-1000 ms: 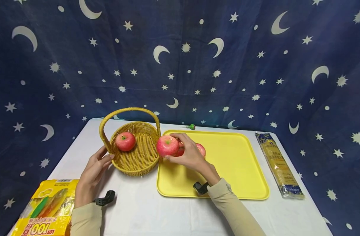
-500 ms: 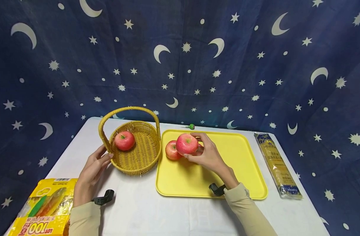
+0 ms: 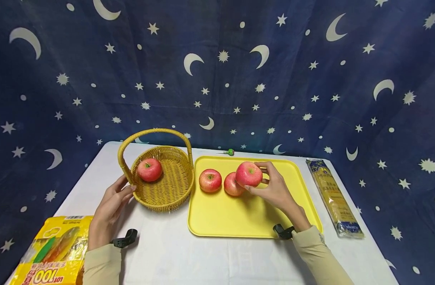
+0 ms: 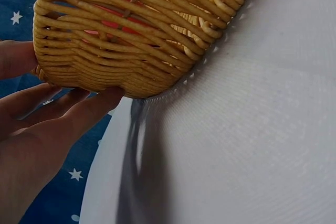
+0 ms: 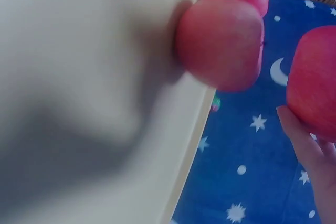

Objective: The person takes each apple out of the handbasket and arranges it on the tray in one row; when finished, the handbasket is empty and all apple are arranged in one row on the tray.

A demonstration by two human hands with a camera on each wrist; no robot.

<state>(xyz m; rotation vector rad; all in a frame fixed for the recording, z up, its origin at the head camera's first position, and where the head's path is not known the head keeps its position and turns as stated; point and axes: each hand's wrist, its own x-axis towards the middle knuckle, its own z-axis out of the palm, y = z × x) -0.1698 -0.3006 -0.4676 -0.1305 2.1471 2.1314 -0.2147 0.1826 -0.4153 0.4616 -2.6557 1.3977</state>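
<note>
My right hand (image 3: 274,192) holds a red apple (image 3: 249,174) between thumb and fingers above the yellow tray (image 3: 217,225). Below and left of it, a second apple (image 3: 233,185) is partly hidden by the held one, and a third apple (image 3: 210,180) lies beside that on the tray. In the right wrist view the held apple (image 5: 315,82) appears apart from the lying ones. My left hand (image 3: 108,208) grips the near left side of the wicker basket (image 3: 167,206), which has one apple (image 3: 149,170) inside. The left wrist view shows thumb and fingers against the woven wall (image 4: 121,51).
A yellow snack bag (image 3: 53,253) lies at the front left. To the tray's right is a long pack of pasta (image 3: 335,198). Behind the tray sits a small green-handled item (image 3: 230,152). A dark starry curtain (image 3: 217,79) closes off the back.
My right hand has carried its apple rightward, from beside the basket's rim to over the middle of the tray, uncovering the two apples lying there. The left hand stays at the basket.
</note>
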